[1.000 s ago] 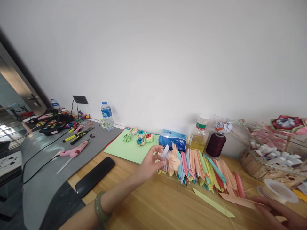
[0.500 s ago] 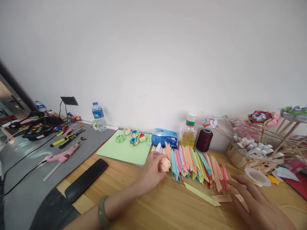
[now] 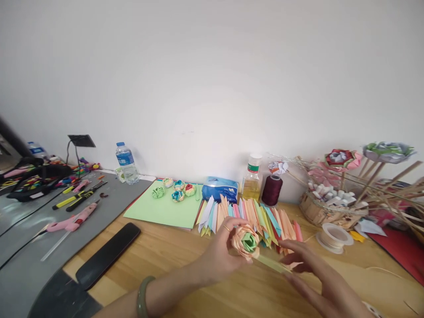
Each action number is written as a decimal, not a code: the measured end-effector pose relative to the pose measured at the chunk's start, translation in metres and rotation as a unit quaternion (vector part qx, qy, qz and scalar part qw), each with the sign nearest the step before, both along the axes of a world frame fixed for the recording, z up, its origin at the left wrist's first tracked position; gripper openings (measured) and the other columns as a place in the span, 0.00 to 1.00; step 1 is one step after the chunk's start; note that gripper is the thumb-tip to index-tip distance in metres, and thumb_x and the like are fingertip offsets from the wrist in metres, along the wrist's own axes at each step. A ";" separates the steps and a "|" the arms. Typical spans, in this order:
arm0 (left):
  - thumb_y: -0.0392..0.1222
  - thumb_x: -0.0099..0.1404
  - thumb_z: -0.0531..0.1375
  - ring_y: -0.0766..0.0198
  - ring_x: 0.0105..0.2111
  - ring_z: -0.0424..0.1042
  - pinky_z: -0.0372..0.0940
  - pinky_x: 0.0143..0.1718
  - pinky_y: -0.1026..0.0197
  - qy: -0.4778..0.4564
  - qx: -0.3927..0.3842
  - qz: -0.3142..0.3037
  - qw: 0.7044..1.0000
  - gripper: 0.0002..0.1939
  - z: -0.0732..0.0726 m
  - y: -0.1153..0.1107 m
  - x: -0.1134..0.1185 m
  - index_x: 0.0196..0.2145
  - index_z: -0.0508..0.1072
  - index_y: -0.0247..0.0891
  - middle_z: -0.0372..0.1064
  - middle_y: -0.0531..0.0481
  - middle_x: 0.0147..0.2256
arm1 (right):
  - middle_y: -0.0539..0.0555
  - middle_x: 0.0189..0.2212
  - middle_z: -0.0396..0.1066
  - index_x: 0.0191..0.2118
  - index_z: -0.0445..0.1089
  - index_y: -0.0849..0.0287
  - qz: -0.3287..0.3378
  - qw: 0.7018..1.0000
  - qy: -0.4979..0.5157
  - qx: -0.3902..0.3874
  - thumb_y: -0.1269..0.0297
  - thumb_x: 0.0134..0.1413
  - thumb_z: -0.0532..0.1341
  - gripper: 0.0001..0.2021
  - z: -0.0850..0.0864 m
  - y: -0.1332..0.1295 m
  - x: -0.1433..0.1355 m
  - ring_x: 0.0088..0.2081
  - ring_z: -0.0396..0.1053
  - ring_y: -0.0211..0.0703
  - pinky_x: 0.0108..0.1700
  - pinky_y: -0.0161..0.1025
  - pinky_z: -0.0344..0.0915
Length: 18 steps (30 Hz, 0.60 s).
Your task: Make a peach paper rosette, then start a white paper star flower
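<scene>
The paper flower [image 3: 245, 241], a plain peach bundle half a second ago, now shows its face to the camera, and the right hand [image 3: 324, 274] has moved in from the peach strip to the far end of the pale green strip [image 3: 270, 263]. Layered peach petals ring the flower's green centre, above the wooden table [image 3: 179, 269] and just in front of the folded paper pieces [image 3: 247, 214]. The left hand [image 3: 221, 251] curls closed around its side, while the right is partly open, its fingers spread; whether they pinch the strip cannot be told.
</scene>
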State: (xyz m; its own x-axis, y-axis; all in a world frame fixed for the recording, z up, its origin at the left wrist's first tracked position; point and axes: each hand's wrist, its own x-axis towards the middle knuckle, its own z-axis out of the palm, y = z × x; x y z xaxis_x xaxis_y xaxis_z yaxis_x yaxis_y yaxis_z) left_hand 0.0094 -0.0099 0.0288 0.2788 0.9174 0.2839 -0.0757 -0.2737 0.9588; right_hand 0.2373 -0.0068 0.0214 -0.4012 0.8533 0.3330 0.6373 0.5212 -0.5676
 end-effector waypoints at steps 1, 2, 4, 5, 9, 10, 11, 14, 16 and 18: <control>0.32 0.47 0.62 0.61 0.43 0.63 0.60 0.43 0.60 -0.001 0.006 -0.014 1.000 0.28 0.001 -0.001 0.007 0.46 0.59 0.41 0.56 0.46 0.44 | 0.55 0.39 0.70 0.52 0.58 0.51 0.020 0.997 0.036 -0.062 0.58 0.52 0.56 0.20 0.007 -0.006 -0.009 0.36 0.71 0.43 0.37 0.39 0.70; 0.31 0.47 0.63 0.61 0.42 0.63 0.60 0.43 0.60 -0.004 0.009 -0.026 1.000 0.27 0.003 -0.002 0.014 0.44 0.59 0.40 0.57 0.47 0.42 | 0.54 0.38 0.70 0.53 0.56 0.51 0.037 0.991 0.077 -0.107 0.59 0.51 0.57 0.22 0.012 -0.011 -0.016 0.37 0.70 0.43 0.37 0.40 0.70; 0.32 0.46 0.63 0.63 0.38 0.63 0.59 0.40 0.61 -0.013 0.004 -0.045 0.999 0.26 0.005 -0.004 0.026 0.42 0.58 0.39 0.57 0.48 0.39 | 0.55 0.41 0.68 0.53 0.55 0.53 0.051 0.975 0.161 -0.144 0.61 0.48 0.59 0.24 0.018 -0.017 -0.028 0.39 0.69 0.44 0.39 0.41 0.69; 0.33 0.46 0.64 0.64 0.36 0.62 0.59 0.39 0.61 -0.015 0.004 -0.049 0.999 0.26 0.005 -0.005 0.031 0.42 0.58 0.39 0.57 0.49 0.38 | 0.56 0.43 0.66 0.52 0.55 0.53 0.051 0.968 0.188 -0.157 0.63 0.48 0.59 0.23 0.019 -0.018 -0.031 0.40 0.69 0.44 0.40 0.41 0.69; 0.36 0.47 0.64 0.64 0.36 0.61 0.58 0.39 0.60 0.021 0.022 -0.043 0.999 0.23 0.008 -0.010 0.039 0.40 0.60 0.37 0.57 0.48 0.37 | 0.54 0.40 0.66 0.47 0.55 0.53 0.035 0.957 0.232 -0.173 0.67 0.48 0.58 0.19 0.014 -0.020 -0.030 0.41 0.68 0.43 0.42 0.40 0.68; 0.37 0.47 0.64 0.63 0.36 0.61 0.58 0.39 0.60 0.032 0.023 -0.046 0.998 0.23 0.008 -0.011 0.040 0.40 0.60 0.37 0.57 0.48 0.37 | 0.53 0.39 0.66 0.47 0.55 0.53 0.031 0.957 0.235 -0.169 0.67 0.48 0.59 0.19 0.012 -0.021 -0.028 0.40 0.68 0.43 0.41 0.40 0.68; 0.37 0.48 0.64 0.63 0.36 0.62 0.59 0.39 0.60 0.040 0.022 -0.049 0.998 0.22 0.007 -0.011 0.041 0.39 0.60 0.38 0.58 0.48 0.37 | 0.53 0.40 0.66 0.46 0.56 0.53 0.029 0.957 0.238 -0.162 0.68 0.48 0.59 0.18 0.010 -0.022 -0.027 0.40 0.68 0.43 0.41 0.40 0.68; 0.40 0.49 0.64 0.63 0.36 0.63 0.59 0.39 0.60 0.052 0.020 -0.060 0.997 0.20 0.005 -0.012 0.047 0.38 0.60 0.38 0.59 0.48 0.36 | 0.53 0.43 0.63 0.43 0.58 0.53 0.030 0.961 0.245 -0.123 0.69 0.47 0.60 0.16 0.010 -0.028 -0.024 0.40 0.68 0.43 0.39 0.38 0.67; 0.41 0.49 0.63 0.62 0.35 0.64 0.60 0.38 0.60 0.056 0.016 -0.070 0.996 0.20 0.003 -0.011 0.053 0.37 0.60 0.38 0.60 0.48 0.35 | 0.53 0.42 0.63 0.41 0.59 0.53 0.029 0.963 0.242 -0.111 0.71 0.47 0.59 0.14 0.013 -0.034 -0.024 0.39 0.68 0.42 0.39 0.38 0.67; 0.42 0.50 0.63 0.62 0.34 0.65 0.62 0.36 0.61 0.069 0.011 -0.081 0.994 0.19 0.002 -0.011 0.052 0.37 0.60 0.39 0.62 0.49 0.34 | 0.53 0.41 0.63 0.43 0.58 0.54 0.030 0.964 0.233 -0.121 0.73 0.47 0.59 0.17 0.017 -0.041 -0.024 0.38 0.67 0.40 0.39 0.38 0.66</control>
